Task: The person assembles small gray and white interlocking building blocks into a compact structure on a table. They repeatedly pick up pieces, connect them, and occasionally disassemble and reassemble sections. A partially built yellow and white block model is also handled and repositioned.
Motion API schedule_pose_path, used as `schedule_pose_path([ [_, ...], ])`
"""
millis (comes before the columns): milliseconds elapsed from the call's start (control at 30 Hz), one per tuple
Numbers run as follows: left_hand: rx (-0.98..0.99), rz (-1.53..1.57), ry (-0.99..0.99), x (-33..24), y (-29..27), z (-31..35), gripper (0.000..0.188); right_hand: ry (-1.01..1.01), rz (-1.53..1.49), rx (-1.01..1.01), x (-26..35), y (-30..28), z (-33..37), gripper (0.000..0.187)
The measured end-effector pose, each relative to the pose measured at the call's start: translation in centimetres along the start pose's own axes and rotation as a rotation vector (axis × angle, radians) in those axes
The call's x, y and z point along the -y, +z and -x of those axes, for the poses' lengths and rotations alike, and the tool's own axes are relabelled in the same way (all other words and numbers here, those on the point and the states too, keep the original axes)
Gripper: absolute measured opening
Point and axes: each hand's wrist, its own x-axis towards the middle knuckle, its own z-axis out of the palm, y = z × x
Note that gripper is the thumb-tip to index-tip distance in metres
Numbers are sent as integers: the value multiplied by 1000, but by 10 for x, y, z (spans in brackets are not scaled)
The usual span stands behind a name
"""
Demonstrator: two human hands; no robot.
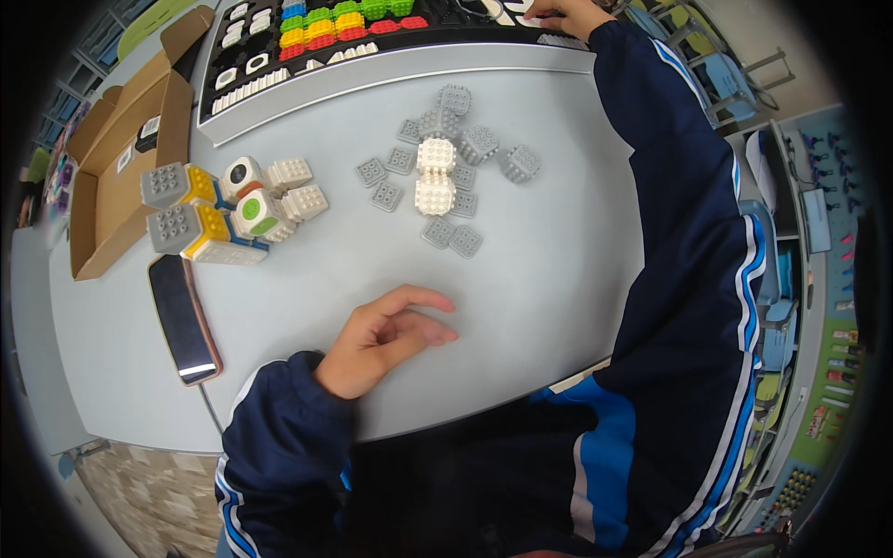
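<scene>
The grey table (pixel 558 279) spreads beneath my arms, with the wide parts tray (pixel 400 84) across its far side. My right arm is stretched long and bows outward past the tray's right end; its hand (pixel 567 14) bends inward over that end, fingers reaching down to the white pieces. The upper edge crops this hand, so I cannot tell whether it pinches anything. A cardboard box (pixel 93 219) lies open left of the tray. My left forearm is short and bent, its hand (pixel 386 337) well on the near side of the tray, fingers curled rightward, thumb and forefinger apart with nothing between. Nearer me than the tray's left part sits a multicoloured block model (pixel 216 232), then a phone (pixel 181 316). Before the tray's middle are two joined white blocks (pixel 435 195), grey studded blocks (pixel 480 145) and small grey plates (pixel 386 195).
</scene>
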Motion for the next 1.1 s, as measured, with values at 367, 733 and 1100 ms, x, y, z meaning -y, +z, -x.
schedule_pose_path([
  [367, -126, -75, 180, 7, 4, 2, 24, -129, -326, -613, 185, -12, 48, 16],
  [733, -691, -851, 591, -7, -6, -7, 11, -39, -270, -539, 313, 55, 133, 20],
  [1100, -654, -587, 448, 3, -17, -11, 13, 215, -580, -570, 327, 72, 146, 21],
])
